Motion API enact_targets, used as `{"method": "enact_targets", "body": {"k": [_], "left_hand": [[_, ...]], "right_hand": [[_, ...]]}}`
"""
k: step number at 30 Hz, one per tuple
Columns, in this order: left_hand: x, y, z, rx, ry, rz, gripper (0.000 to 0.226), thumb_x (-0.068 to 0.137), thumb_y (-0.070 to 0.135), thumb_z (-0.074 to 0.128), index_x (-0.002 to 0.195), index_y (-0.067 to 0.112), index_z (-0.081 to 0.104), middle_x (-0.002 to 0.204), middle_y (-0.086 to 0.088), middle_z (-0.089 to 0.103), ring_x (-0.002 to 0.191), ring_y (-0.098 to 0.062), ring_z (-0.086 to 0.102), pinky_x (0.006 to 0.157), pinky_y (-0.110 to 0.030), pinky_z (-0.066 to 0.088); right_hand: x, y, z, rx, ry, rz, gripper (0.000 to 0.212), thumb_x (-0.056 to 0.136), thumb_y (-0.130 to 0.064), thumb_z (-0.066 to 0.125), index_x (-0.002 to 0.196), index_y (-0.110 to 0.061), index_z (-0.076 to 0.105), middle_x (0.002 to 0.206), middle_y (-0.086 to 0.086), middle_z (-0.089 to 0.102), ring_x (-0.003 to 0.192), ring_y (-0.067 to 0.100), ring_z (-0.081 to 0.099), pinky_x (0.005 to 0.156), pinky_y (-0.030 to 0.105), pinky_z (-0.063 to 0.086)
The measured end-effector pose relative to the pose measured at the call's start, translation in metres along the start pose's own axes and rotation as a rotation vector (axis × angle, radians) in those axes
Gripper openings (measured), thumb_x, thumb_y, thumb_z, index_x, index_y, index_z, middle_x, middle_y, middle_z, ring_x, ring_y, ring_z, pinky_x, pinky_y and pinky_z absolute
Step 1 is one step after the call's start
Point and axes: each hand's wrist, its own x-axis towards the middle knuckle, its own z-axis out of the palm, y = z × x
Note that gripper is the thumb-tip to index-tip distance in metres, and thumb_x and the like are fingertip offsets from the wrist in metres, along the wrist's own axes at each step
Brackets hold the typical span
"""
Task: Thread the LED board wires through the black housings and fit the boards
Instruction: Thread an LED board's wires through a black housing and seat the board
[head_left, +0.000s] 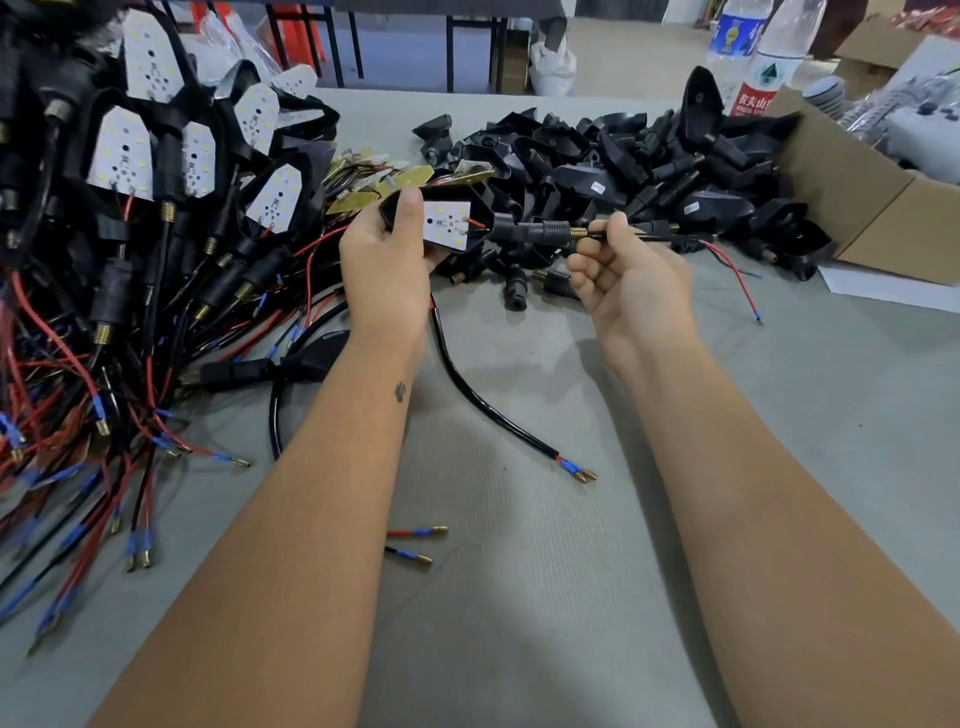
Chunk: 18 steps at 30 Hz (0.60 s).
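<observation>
We hold the black housing up above the grey table, its white LED board sitting in the open face and a short red lead showing at the board's narrow end. Our left hand grips the housing's wide end, thumb pressed over the rim. The ribbed stem with its brass thread points right, and there our right hand pinches the wires just past the brass tip, other fingers loosely curled; the red and black strands trail off to the right. Behind lies a heap of empty housings, small yellow boards just beside it. To the left, finished units pile up, wires tangled. A cardboard box stands far right, bottles behind it
</observation>
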Motion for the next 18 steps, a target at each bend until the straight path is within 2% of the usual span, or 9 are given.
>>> {"method": "enact_targets", "body": {"k": [3,7,11,14,18], "left_hand": [[0.003,0.000,0.002,0.029,-0.051,-0.077,0.020,0.105,0.022,0.040,0.107,0.010,0.057,0.095,-0.007,0.070,0.087,-0.020,0.072,0.070,-0.028,0.058],[0.002,0.003,0.000,-0.051,-0.123,-0.192,0.022,0.103,0.010,0.041,0.123,0.006,0.050,0.108,-0.014,0.067,0.091,-0.025,0.073,0.071,-0.030,0.059],[0.004,0.017,-0.009,-0.111,-0.096,-0.179,0.014,0.101,0.006,0.046,0.111,0.003,0.055,0.097,-0.012,0.069,0.076,-0.019,0.073,0.067,-0.027,0.058],[0.009,0.035,-0.019,-0.136,-0.052,-0.190,0.008,0.100,0.006,0.050,0.097,0.004,0.058,0.094,-0.016,0.067,0.068,-0.018,0.072,0.062,-0.025,0.058],[0.017,0.062,-0.037,-0.048,-0.004,-0.152,0.016,0.097,0.002,0.051,0.086,0.009,0.058,0.080,-0.008,0.066,0.062,-0.013,0.067,0.064,-0.026,0.060]], "right_hand": [[-0.001,0.001,0.000,0.037,-0.048,-0.009,0.022,0.101,-0.015,0.050,0.087,-0.003,0.062,0.064,0.005,0.064,0.059,0.015,0.065,0.057,0.022,0.053],[-0.003,-0.001,0.000,0.057,-0.086,-0.012,0.022,0.101,-0.013,0.050,0.087,-0.002,0.063,0.064,0.005,0.066,0.061,0.016,0.066,0.059,0.023,0.054],[-0.009,0.001,0.006,-0.048,-0.103,-0.087,0.016,0.097,-0.010,0.053,0.086,-0.008,0.063,0.065,0.004,0.064,0.058,0.015,0.062,0.057,0.023,0.051],[-0.018,0.007,0.018,-0.102,-0.086,-0.177,0.014,0.093,-0.004,0.058,0.086,-0.016,0.056,0.065,0.004,0.064,0.054,0.016,0.057,0.053,0.024,0.048],[-0.033,0.010,0.037,-0.341,-0.167,-0.390,0.017,0.087,-0.011,0.065,0.081,-0.026,0.060,0.069,0.001,0.064,0.057,0.016,0.059,0.056,0.028,0.049]]}}
